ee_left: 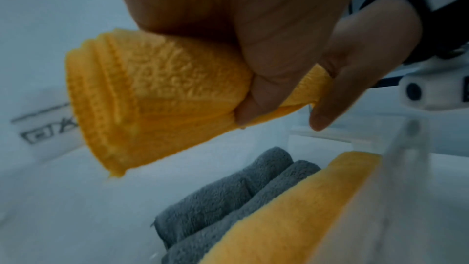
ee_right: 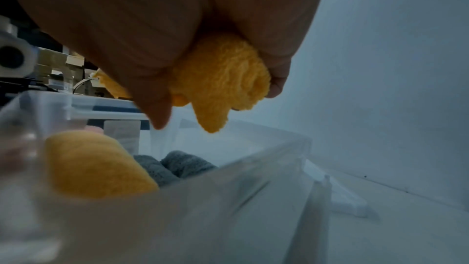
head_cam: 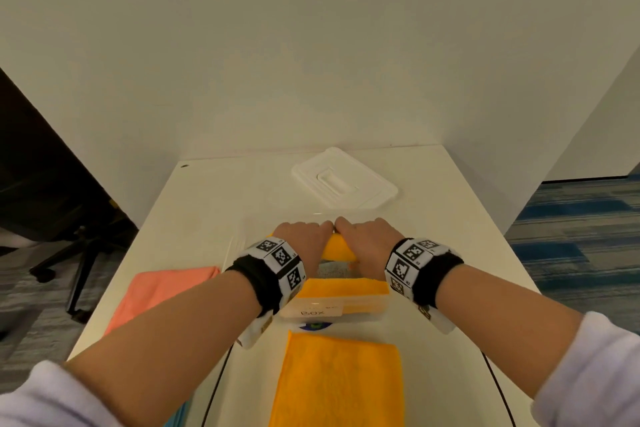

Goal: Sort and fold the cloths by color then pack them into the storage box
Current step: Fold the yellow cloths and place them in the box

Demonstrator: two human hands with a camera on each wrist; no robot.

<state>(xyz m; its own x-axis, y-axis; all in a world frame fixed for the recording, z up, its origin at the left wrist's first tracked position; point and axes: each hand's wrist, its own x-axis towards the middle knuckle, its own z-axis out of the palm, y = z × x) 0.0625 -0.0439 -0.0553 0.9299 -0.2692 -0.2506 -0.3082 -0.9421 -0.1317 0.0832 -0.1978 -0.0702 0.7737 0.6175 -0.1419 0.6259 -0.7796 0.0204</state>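
Both hands are gripping 1 rolled yellow cloth (ee_left: 157, 95) above the clear storage box (head_cam: 363, 317): the left hand (head_cam: 304, 236) and the right hand (head_cam: 367, 236) are each curling their fingers tightly around one end. This looks like the packing step. Inside, 2 grey rolls (ee_left: 228, 198) are lying beside 1 yellow roll (ee_left: 291, 208). Next, the roll likely needs lowering beside its yellow match. Another yellow cloth (head_cam: 339, 381) and a pink cloth (head_cam: 156, 295) are waiting on the table (head_cam: 214, 191).

White table (head_cam: 194, 218) set against off-white partition walls (head_cam: 311, 45); blue-grey patterned carpet (head_cam: 581, 236) right, black office chair base (head_cam: 74, 253) left.
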